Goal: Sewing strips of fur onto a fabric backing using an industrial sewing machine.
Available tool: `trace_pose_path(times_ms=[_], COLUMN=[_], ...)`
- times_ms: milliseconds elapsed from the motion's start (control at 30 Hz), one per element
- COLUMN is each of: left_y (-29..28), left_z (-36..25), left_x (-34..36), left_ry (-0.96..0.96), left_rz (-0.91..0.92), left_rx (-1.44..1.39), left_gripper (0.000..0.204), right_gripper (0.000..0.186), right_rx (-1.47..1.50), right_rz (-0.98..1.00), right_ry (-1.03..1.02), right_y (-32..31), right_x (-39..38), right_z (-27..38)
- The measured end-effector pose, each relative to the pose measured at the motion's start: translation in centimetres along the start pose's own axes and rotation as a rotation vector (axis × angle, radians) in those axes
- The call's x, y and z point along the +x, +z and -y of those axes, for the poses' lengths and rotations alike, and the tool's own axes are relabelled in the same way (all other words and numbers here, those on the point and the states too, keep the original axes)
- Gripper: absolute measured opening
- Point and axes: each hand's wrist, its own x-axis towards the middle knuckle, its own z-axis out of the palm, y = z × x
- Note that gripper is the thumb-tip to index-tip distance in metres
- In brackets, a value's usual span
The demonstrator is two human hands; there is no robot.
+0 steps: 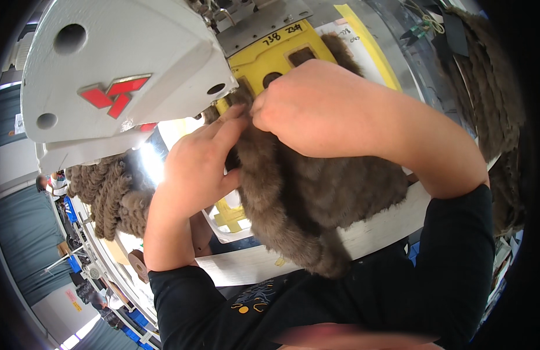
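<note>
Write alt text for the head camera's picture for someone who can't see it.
A person's left hand and right hand are close together on brown fur. A large white machine head fills the upper left; a yellow panel lies beyond the hands.

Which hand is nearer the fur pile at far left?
Left: the left hand is to the fur pile's right; the right hand is farther right in view.

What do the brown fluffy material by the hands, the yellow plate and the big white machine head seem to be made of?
Brown fluffy material: fur, real or faux unclear; soft, ridged pile, fuzzy edges.
Yellow plate: possibly plastic or tape-covered board; flat, smooth-looking, with cut-outs.
White machine head: likely painted metal; rigid, lightly glossy casing.
</note>
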Motion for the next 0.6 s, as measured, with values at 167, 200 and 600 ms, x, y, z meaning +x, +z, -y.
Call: trace_pose_path(times_ms=[167, 200, 600], left_y=[0.32, 0.29, -0.41], left_z=[-0.31, -0.34, -0.83], left_x=[0.58, 0.63, 0.02], left_ry=[0.026, 0.032, 0.019], left_rz=[-0.003, -0.001, -0.011], left_rx=[-0.034, -0.044, 0.08], left_gripper=[0.073, 0.073, 0.07], right_gripper=[0.011, 0.011, 0.014], right_rx=[0.01, -0.004, 0.008], right_rz=[-0.007, -0.012, -0.002], right_ry=[0.012, 0.014, -0.004], right_y=[-0.49, -0.56, 0.32], right_x=[-0.43, -0.45, 0.18], right_z=[-0.3, -0.31, 0.15])
